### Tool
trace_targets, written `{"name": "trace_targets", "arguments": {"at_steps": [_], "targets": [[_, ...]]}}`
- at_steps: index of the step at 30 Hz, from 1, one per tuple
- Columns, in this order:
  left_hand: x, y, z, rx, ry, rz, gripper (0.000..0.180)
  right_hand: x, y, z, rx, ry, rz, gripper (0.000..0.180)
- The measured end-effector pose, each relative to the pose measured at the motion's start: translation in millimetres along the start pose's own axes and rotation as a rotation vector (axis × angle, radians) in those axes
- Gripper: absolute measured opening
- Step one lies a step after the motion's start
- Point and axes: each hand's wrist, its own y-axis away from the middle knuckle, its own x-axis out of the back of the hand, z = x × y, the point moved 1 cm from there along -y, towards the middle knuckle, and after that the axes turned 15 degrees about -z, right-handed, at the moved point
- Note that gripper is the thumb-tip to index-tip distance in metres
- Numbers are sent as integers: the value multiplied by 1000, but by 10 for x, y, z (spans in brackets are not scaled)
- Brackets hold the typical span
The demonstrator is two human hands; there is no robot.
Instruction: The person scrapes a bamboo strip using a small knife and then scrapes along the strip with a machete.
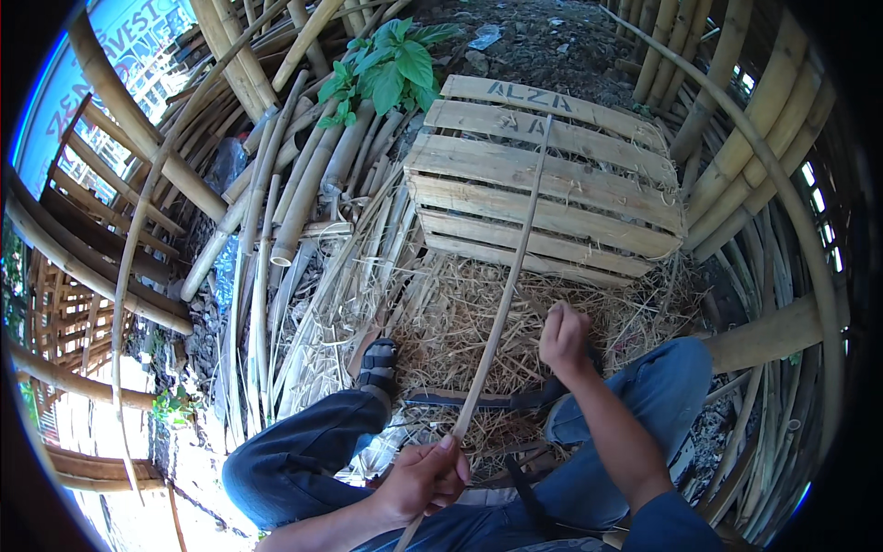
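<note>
A long, thin bamboo strip [504, 313] runs from the lower edge up across the slatted wooden crate. My left hand [425, 478] is closed around its lower part, low in front of my body. My right hand [563, 340] is curled into a fist to the right of the strip, apart from it; what the fingers hold, if anything, is hidden. Between my legs, below the right hand, lies a dark, long, flat piece [460, 399] whose kind I cannot make out. Straw-like bamboo shavings [451, 322] cover the ground around it.
The wooden crate [543, 193] rests tilted ahead, with shavings along its near edge. Bamboo poles [308, 198] and split strips are heaped at the left, beside a leafy green plant [395, 69]. Thick bamboo posts [759, 138] stand at the right. My sandalled foot [377, 368] is at centre left.
</note>
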Motion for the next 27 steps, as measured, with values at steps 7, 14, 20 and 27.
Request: {"name": "trace_targets", "arguments": {"at_steps": [7,14,20,27], "targets": [[54,-40,-68,-8,36,-31,43,-72,260,-693,141,-344,-154,21],[138,-57,-152,-64,123,-146,41,-83,473,-1155,310,-473,-269,13],[141,-45,-145,32,179,-111,37,-194,377,-1051,490,-483,-183,13],[108,6,-103,-46,265,-174,44,-242,177,-652,210,-388,-58,21]]}}
